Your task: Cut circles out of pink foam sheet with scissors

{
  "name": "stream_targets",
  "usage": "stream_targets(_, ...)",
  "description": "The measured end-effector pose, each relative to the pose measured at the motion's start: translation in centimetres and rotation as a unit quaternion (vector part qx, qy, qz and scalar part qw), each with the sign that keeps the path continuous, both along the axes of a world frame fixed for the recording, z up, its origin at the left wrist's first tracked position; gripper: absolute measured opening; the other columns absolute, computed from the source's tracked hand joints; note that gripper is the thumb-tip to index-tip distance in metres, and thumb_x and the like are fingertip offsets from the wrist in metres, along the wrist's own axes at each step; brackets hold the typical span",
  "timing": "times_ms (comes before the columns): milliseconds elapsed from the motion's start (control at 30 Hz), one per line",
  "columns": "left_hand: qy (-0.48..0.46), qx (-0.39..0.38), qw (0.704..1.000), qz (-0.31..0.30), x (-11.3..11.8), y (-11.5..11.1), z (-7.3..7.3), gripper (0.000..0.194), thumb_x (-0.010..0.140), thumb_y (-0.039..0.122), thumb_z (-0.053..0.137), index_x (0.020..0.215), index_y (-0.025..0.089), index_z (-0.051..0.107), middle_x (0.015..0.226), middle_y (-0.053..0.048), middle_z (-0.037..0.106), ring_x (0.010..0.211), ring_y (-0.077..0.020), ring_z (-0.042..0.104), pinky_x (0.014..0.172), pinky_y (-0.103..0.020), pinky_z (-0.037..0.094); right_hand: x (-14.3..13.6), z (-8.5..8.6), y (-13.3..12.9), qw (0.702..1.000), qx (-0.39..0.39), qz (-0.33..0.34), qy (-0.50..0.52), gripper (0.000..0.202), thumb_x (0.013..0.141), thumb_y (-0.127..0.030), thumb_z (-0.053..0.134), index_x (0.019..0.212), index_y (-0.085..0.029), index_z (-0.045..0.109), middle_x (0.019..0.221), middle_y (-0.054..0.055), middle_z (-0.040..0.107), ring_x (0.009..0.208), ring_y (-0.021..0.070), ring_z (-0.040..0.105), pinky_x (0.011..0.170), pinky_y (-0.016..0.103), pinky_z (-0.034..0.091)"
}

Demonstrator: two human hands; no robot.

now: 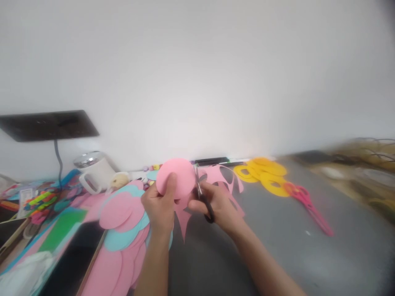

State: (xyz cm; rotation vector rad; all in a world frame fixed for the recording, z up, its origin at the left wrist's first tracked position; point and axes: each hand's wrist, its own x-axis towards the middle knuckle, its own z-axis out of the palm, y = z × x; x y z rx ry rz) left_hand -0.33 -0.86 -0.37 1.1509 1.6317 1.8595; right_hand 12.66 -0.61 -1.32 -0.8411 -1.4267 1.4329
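Between thumb and fingers, my left hand (161,201) pinches a pink paper circle (182,174) held up above the table. My right hand (217,201) is closed on black-handled scissors (199,190), whose blades point up along the circle's right edge. A jagged pink paper offcut (183,216) hangs just below the circle. More pink cut-out scraps (222,174) lie behind my right hand. Left of my left hand, pink paper circles (117,209) and blue paper circles (121,239) overlap in a large pile.
Yellow paper rings (273,183) and pink-handled scissors (310,204) lie to the right on the grey table (286,246). At the left are a white mug (97,172) with a shiny lid, a dark flat panel (49,125) and a black flat object (72,261). A white wall rises behind.
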Motion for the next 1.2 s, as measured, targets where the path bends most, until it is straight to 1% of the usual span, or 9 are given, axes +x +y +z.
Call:
stream_targets(67, 0.029, 0.0, 1.0, 0.006, -0.09, -0.01, -0.08, 0.046, 0.068, 0.039, 0.068, 0.042, 0.018, 0.036, 0.038, 0.006, 0.032, 0.038, -0.0073, 0.034, 0.037, -0.022, 0.03, 0.08, -0.28, 0.06, 1.0, -0.002, 0.012, 0.004, 0.041, 0.06, -0.048, 0.078, 0.075, -0.017, 0.056, 0.061, -0.004, 0.05, 0.057, 0.0103, 0.044, 0.056, 0.025, 0.041)
stream_targets(167, 0.07, -0.004, 0.997, 0.022, 0.01, -0.17, 0.06, 0.044, 0.07, 0.039, 0.065, 0.044, 0.017, 0.037, 0.041, 0.006, 0.033, 0.041, -0.0073, 0.034, 0.039, -0.022, 0.029, 0.16, -0.45, 0.12, 1.0, 0.002, 0.009, 0.009, 0.042, 0.059, -0.05, 0.078, 0.074, -0.017, 0.056, 0.061, -0.003, 0.05, 0.057, 0.0106, 0.044, 0.055, 0.024, 0.041)
stream_targets(267, 0.087, -0.002, 0.996, 0.027, 0.19, -0.35, 0.28, 0.043, 0.071, 0.039, 0.064, 0.044, 0.018, 0.038, 0.042, 0.005, 0.034, 0.043, -0.0077, 0.033, 0.04, -0.023, 0.028, 0.2, -0.49, 0.18, 1.0, 0.007, 0.011, 0.009, 0.042, 0.058, -0.05, 0.078, 0.074, -0.017, 0.056, 0.061, -0.004, 0.049, 0.057, 0.0102, 0.043, 0.054, 0.024, 0.04)
stream_targets(467, 0.084, 0.011, 0.996, 0.036, 0.2, -0.33, 0.33, 0.044, 0.07, 0.038, 0.064, 0.044, 0.018, 0.034, 0.044, 0.005, 0.028, 0.045, -0.0076, 0.026, 0.041, -0.023, 0.025, 0.2, -0.6, 0.27, 1.0, 0.004, 0.02, -0.011, 0.047, 0.058, -0.055, 0.076, 0.079, -0.017, 0.057, 0.063, -0.003, 0.048, 0.059, 0.0115, 0.044, 0.056, 0.025, 0.041)
stream_targets(567, 0.084, 0.001, 0.996, 0.036, 0.18, -0.34, 0.44, 0.044, 0.07, 0.039, 0.064, 0.044, 0.018, 0.034, 0.043, 0.005, 0.03, 0.045, -0.008, 0.029, 0.041, -0.023, 0.026, 0.18, -0.59, 0.2, 1.0, 0.003, 0.02, -0.006, 0.047, 0.06, -0.054, 0.075, 0.081, -0.016, 0.058, 0.064, -0.003, 0.047, 0.061, 0.0114, 0.044, 0.057, 0.025, 0.04)
stream_targets(667, 0.079, -0.007, 0.996, 0.031, 0.18, -0.37, 0.52, 0.045, 0.07, 0.04, 0.065, 0.044, 0.018, 0.034, 0.043, 0.005, 0.03, 0.044, -0.008, 0.03, 0.04, -0.023, 0.027, 0.12, -0.49, 0.09, 1.0, -0.002, 0.02, 0.003, 0.044, 0.06, -0.053, 0.076, 0.078, -0.016, 0.058, 0.063, -0.004, 0.045, 0.06, 0.0108, 0.042, 0.057, 0.025, 0.04)
stream_targets(833, 0.077, -0.001, 0.996, 0.034, 0.11, -0.3, 0.38, 0.046, 0.07, 0.039, 0.065, 0.043, 0.018, 0.034, 0.042, 0.005, 0.029, 0.044, -0.0073, 0.028, 0.04, -0.023, 0.025, 0.04, -0.42, 0.03, 1.0, -0.012, 0.018, 0.013, 0.044, 0.059, -0.054, 0.075, 0.077, -0.017, 0.06, 0.062, -0.004, 0.049, 0.061, 0.0125, 0.048, 0.06, 0.027, 0.045)
stream_targets(1033, 0.066, -0.011, 0.997, 0.029, 0.03, -0.22, 0.27, 0.048, 0.069, 0.04, 0.065, 0.042, 0.018, 0.033, 0.039, 0.006, 0.029, 0.041, -0.007, 0.03, 0.04, -0.023, 0.025, 0.03, -0.48, 0.05, 1.0, -0.004, 0.004, -0.019, 0.039, 0.063, -0.05, 0.074, 0.076, -0.017, 0.06, 0.058, -0.004, 0.051, 0.055, 0.0111, 0.048, 0.054, 0.025, 0.043)
stream_targets(1200, 0.054, -0.01, 0.998, 0.03, 0.0, -0.21, 0.3, 0.048, 0.068, 0.04, 0.066, 0.04, 0.018, 0.034, 0.038, 0.006, 0.029, 0.04, -0.0069, 0.031, 0.039, -0.022, 0.025, -0.09, -0.51, -0.05, 1.0, -0.025, 0.004, -0.007, 0.037, 0.063, -0.046, 0.075, 0.078, -0.017, 0.058, 0.057, -0.004, 0.052, 0.053, 0.0105, 0.049, 0.054, 0.025, 0.044)
